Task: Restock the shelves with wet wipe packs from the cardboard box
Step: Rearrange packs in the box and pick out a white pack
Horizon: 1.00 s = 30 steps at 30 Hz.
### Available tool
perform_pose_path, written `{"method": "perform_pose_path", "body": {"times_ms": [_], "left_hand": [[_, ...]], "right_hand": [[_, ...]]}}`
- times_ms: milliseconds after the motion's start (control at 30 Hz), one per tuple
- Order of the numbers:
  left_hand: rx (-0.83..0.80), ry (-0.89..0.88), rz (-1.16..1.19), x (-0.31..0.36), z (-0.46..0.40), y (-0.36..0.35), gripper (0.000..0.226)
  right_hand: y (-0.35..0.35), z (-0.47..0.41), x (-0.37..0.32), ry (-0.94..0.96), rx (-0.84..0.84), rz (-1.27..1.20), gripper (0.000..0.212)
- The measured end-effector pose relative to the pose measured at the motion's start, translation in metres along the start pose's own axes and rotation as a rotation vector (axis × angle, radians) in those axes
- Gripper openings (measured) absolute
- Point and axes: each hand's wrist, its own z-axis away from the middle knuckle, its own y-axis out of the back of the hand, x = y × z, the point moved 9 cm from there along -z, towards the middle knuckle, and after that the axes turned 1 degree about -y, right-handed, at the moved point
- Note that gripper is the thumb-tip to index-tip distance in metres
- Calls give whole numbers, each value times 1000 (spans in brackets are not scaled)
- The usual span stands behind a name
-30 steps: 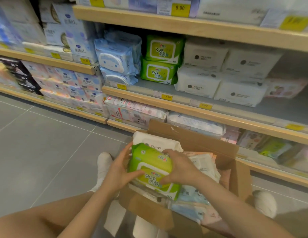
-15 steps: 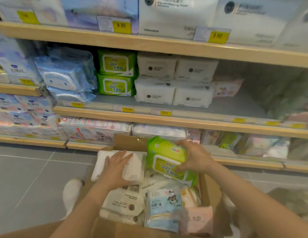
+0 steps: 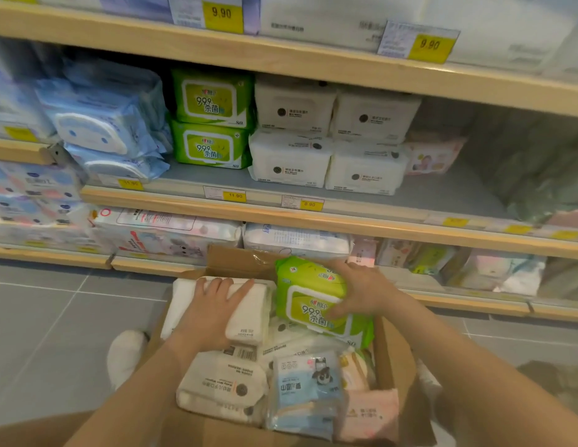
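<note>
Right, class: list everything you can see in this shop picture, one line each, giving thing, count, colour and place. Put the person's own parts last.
Green pack: one, green, held over the box.
Green packs on shelf: two, green, stacked on the middle shelf.
White packs on shelf: four, white, right of the green stack.
Blue packs: several, pale blue, left of the green stack.
White pack: one, white, top of the box.
Cardboard box: one, brown, on the floor, full of mixed packs.
Price tags: many, yellow, along the shelf edges.
Shoe: one, white, left of the box.
Left hand: lying on the white pack.
Right hand: gripping the green pack.
</note>
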Motion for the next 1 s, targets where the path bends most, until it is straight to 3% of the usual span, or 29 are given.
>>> {"method": "perform_pose_path", "body": {"times_ms": [233,467,733,1000], "left_hand": [[124,73,16,-15,28,55,125],[205,214,-29,-82,78,128,117],[213,339,-37,-164,99,133,117],[332,432,-13,-226,87,132,114]], "right_hand": [[12,12,-3,0,61,-23,103],[72,-4,-50,81,180,48,102],[146,-61,-141,219,388,109,96],[191,-150,-234,327,560,248,92]]}}
